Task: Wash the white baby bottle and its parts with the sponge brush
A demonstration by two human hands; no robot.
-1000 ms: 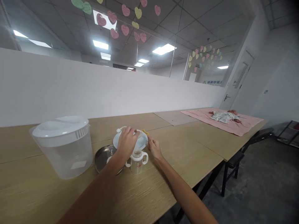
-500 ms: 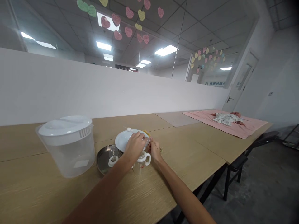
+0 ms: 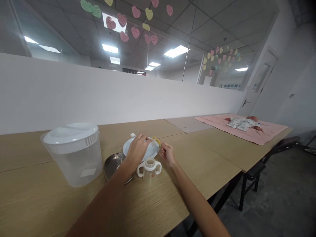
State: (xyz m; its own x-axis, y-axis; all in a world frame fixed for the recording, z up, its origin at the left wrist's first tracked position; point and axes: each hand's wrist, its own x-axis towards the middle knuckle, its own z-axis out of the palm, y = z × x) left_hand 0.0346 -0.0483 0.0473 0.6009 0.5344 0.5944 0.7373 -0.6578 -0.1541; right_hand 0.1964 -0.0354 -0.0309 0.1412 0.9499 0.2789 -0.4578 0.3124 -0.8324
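Note:
My left hand (image 3: 139, 147) reaches over a pale blue-white bowl (image 3: 150, 153), its fingertips closed on a small clear piece (image 3: 153, 142) near the bowl's far right rim. Just right of the rim, my right hand (image 3: 168, 153) is pinched by a yellow item (image 3: 156, 141); what exactly its fingertips hold is too small to make out. A clear bottle with two white handles (image 3: 149, 168) stands upright and uncapped in front of the bowl, touched by neither hand. My left forearm partly hides a round metal tray (image 3: 111, 166) with a clear part on it.
A large translucent bucket with a white lid (image 3: 72, 153) stands on the left of the wooden table (image 3: 197, 164). At the far right a baby doll (image 3: 243, 124) lies on a pink cloth (image 3: 269, 130). A dark chair (image 3: 254, 171) is beside the table's right edge.
Both hands have moved away from above the bottle, uncovering its open neck and both handles. My left hand is slightly farther left and up, and my right hand slightly right.

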